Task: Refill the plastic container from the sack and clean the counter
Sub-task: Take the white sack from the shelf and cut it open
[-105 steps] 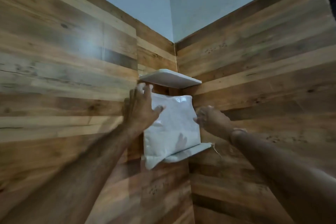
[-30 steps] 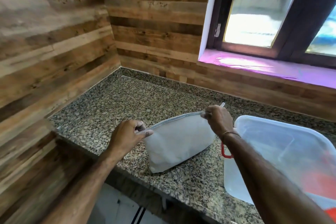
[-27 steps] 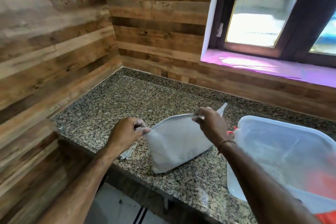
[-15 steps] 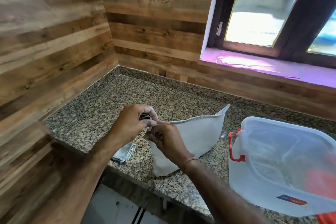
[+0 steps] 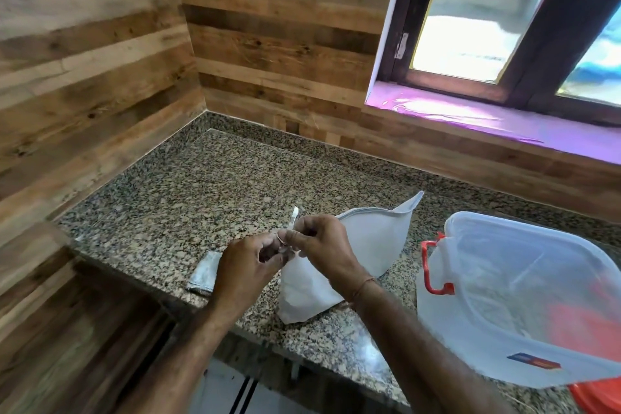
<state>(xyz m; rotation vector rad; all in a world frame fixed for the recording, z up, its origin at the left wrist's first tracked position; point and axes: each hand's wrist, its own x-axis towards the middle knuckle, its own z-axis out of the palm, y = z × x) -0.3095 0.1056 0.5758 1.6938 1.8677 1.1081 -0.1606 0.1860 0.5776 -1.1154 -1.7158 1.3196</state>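
A white sack (image 5: 369, 245) stands on the speckled granite counter (image 5: 201, 198), its stitched top edge running up to a pointed right corner. Both hands meet at the sack's near left top corner. My left hand (image 5: 248, 265) pinches that corner, and my right hand (image 5: 322, 242) pinches it too, with a thin white strip sticking up between the fingers. To the right lies the translucent plastic container (image 5: 524, 299) with a red latch (image 5: 433, 265), tilted on its side with its lid on.
A small flat silver-grey packet (image 5: 205, 274) lies on the counter by my left wrist, near the front edge. Wood-panelled walls close the left and back. A window with a purple sill (image 5: 470, 118) is at the back right. A red object (image 5: 598, 397) shows at bottom right.
The sack came off the corner shelf onto the counter. My right hand slid from the sack's right corner to the left corner, joining my left hand. The silver-grey packet now lies on the counter.
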